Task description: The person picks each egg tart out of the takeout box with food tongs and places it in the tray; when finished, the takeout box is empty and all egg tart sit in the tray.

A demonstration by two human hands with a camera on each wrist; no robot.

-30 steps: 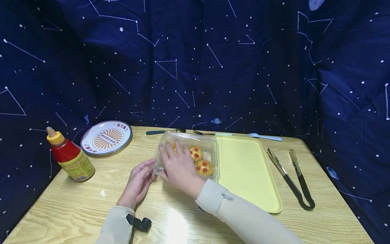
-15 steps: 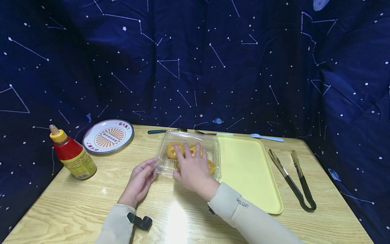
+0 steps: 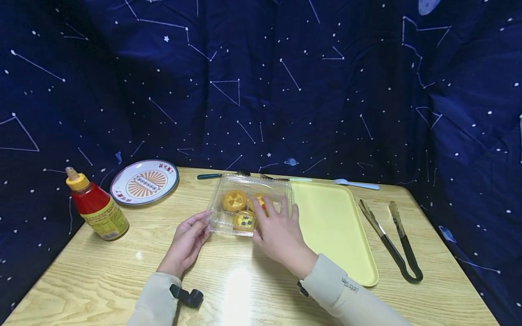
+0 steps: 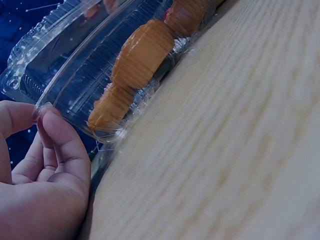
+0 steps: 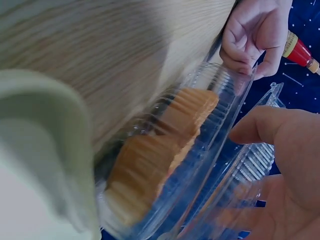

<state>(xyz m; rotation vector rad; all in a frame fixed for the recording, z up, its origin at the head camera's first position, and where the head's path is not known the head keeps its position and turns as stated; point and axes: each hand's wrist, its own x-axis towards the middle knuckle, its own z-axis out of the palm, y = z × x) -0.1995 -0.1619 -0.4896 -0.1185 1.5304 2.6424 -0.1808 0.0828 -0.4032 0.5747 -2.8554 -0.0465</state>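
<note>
Centrally, on the wooden desk (image 3: 102,276): one clear plastic clamshell box (image 3: 249,204), lid down over small round orange tart-like pastries (image 3: 234,199), at least three visible; set just beside the left edge of a pale yellow tray (image 3: 332,226)
Left hand (image 3: 185,244): at the box's near left corner, fingertips (image 4: 47,114) curled against the rim and pinching it, as the left wrist view shows
Right hand (image 3: 281,233): laid on the right part of the lid, fingers (image 3: 283,206) stretched out and relaxed, grasping nothing; the right wrist view shows the palm close over the clear lid
Other items: red sauce bottle (image 3: 95,206) with yellow cap, upright, at the left edge of the desk; patterned round plate (image 3: 144,182) behind it at the far left; dark-handled spoon (image 3: 222,174) and two pale-handled forks (image 3: 355,183) in a row along the far edge; black-handled metal tongs (image 3: 393,240) lying right of the tray, well apart from the box
Backdrop: dark blue cloth (image 3: 261,81) printed with white stars and constellation lines
</note>
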